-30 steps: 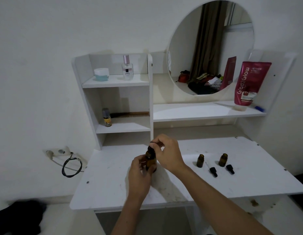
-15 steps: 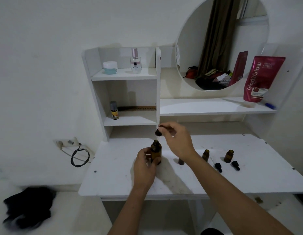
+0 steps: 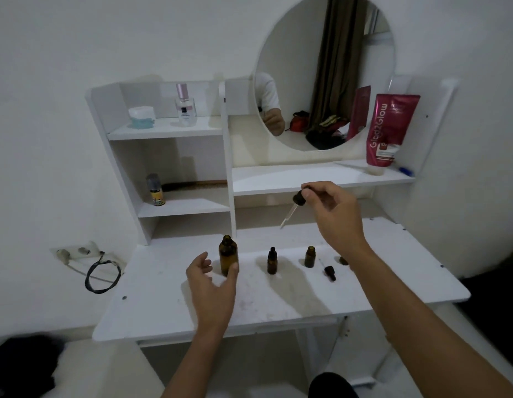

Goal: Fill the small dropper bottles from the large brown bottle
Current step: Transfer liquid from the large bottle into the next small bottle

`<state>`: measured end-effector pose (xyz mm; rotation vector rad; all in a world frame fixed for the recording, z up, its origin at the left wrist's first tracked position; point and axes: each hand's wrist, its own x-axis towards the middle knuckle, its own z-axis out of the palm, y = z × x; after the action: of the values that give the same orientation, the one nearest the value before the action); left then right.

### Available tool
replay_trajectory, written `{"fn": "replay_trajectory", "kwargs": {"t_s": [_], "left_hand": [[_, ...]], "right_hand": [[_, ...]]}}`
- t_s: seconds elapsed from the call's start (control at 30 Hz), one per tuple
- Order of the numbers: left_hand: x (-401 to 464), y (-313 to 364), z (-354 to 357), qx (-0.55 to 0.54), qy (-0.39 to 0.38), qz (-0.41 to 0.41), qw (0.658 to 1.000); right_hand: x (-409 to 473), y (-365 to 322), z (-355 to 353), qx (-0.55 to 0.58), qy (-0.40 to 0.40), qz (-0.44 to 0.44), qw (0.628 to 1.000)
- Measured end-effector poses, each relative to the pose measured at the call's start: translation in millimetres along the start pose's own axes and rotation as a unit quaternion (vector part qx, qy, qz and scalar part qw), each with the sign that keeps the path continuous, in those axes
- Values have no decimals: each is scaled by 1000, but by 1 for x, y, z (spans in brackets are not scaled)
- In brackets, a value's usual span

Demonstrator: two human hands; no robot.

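The large brown bottle (image 3: 228,258) stands uncapped on the white vanity top (image 3: 163,305). My left hand (image 3: 212,282) sits just in front of it, fingers relaxed, thumb touching its base. My right hand (image 3: 334,216) is raised above the table and pinches the black bulb of a glass dropper (image 3: 294,206), its pipette slanting down to the left. A small capped dropper bottle (image 3: 272,261) stands to the right of the large one. Further right is a small open bottle (image 3: 310,256), then a loose black dropper cap (image 3: 329,272). Another small bottle (image 3: 343,260) is mostly hidden behind my right forearm.
White shelves (image 3: 174,208) rise behind the table with a small yellow-labelled bottle (image 3: 155,190), a jar (image 3: 141,117) and a perfume bottle (image 3: 185,106). A round mirror (image 3: 324,73) and a red tube (image 3: 388,129) stand at the back right. A wall socket and black cable (image 3: 101,275) are left.
My right hand lifted the dropper out of the large bottle and carried it up and to the right. My left hand loosened its grip on the bottle. The view shifted.
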<state>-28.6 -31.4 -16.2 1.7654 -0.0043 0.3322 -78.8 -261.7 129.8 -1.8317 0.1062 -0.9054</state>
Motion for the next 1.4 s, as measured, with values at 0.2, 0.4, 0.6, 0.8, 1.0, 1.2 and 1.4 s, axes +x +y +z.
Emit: {"fn": "replay_trajectory", "kwargs": {"t_s": [0.2,0.4,0.6,0.8,1.0,1.2,1.4], "left_hand": [[-56,28,49,-46,-151,74,985],[-70,33,106,17,-275,84,958],[-59,30,132,78,-261,55,961],[-45,32,147,113,-254,85,957],[-41,23,152,93,-240,92,962],[-38,21,154,81,-237,87,964],[-37,17,155,91,-236,100,962]], "right_hand": [[-7,32,-39,-44,32,49,997],[-14,47,-53,-75,41,56,995],[-17,58,-52,-77,28,48,995],[-21,64,-46,-68,20,37,997],[-15,67,-50,-81,11,21,996],[-19,68,-53,-48,20,26,998],[-22,67,-51,-52,12,3,999]]}}
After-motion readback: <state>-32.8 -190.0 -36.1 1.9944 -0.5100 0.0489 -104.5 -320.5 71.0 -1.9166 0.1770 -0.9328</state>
